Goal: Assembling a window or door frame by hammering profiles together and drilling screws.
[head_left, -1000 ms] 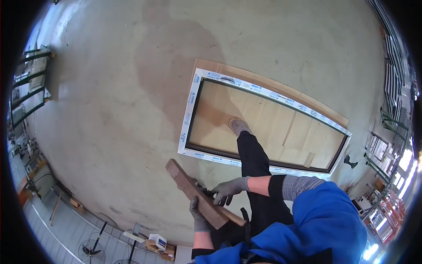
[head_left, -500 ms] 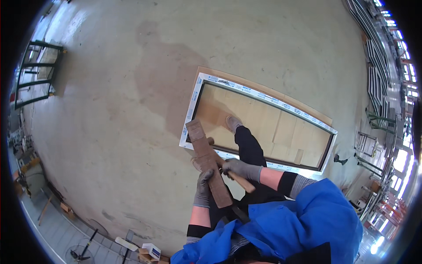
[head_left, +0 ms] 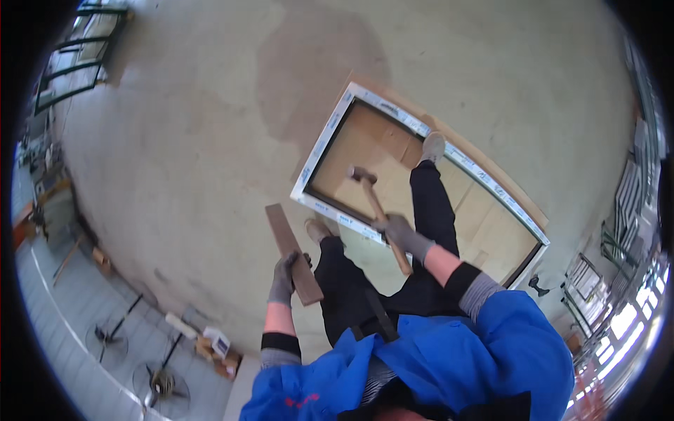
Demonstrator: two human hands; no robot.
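Note:
A brown wooden block, long and flat, is gripped near its lower end by my grey-gloved left hand. My right hand, also in a grey glove, is closed around the wooden handle of a hammer. The hammer's head points away from me over the inside of a window frame. This large frame, its rim covered in white printed film, lies flat on brown cardboard. One of my shoes rests at the frame's far edge; the other shoe is outside its near edge.
A dark green metal rack stands at the far left. Standing fans and cardboard boxes are at the lower left. Long profiles are stacked along the right, near a small dark object on the floor.
My hands have moved apart, the block going left and the hammer right, away from each other. One foot has shifted from inside the frame to its far edge.

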